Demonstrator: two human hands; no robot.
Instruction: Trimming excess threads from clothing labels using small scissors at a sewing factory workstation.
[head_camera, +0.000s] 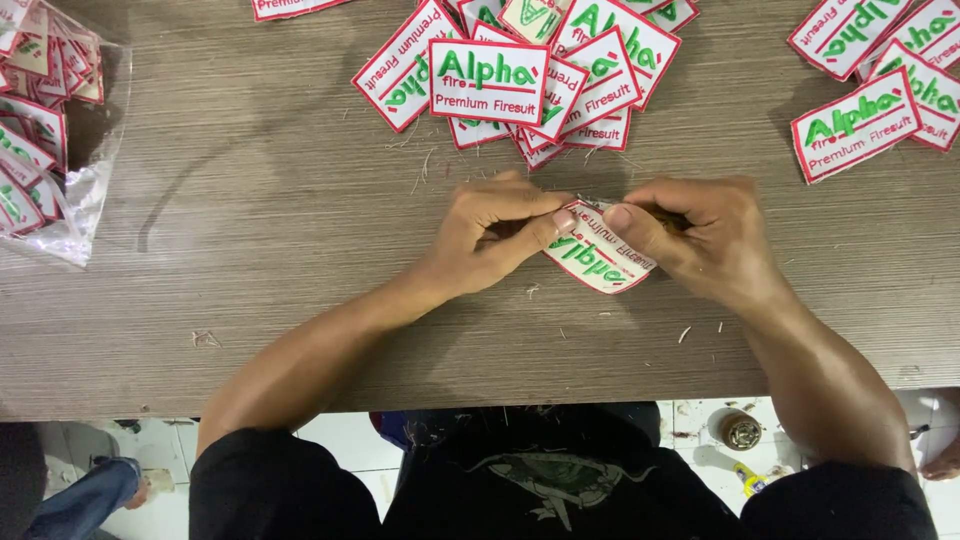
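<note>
A white embroidered patch (598, 258) with a red border and green lettering is held just above the wooden table (250, 200), its text upside down to me. My left hand (495, 235) pinches its left upper edge with thumb and fingers. My right hand (695, 235) grips its right upper edge, and a small dark tool seems to be tucked under those fingers, mostly hidden. The two thumbs nearly touch over the patch.
A heap of the same patches (520, 75) lies beyond my hands, and more patches (880, 80) lie at the far right. A clear plastic bag of patches (45, 120) sits at the left edge. Thread scraps (425, 165) litter the tabletop.
</note>
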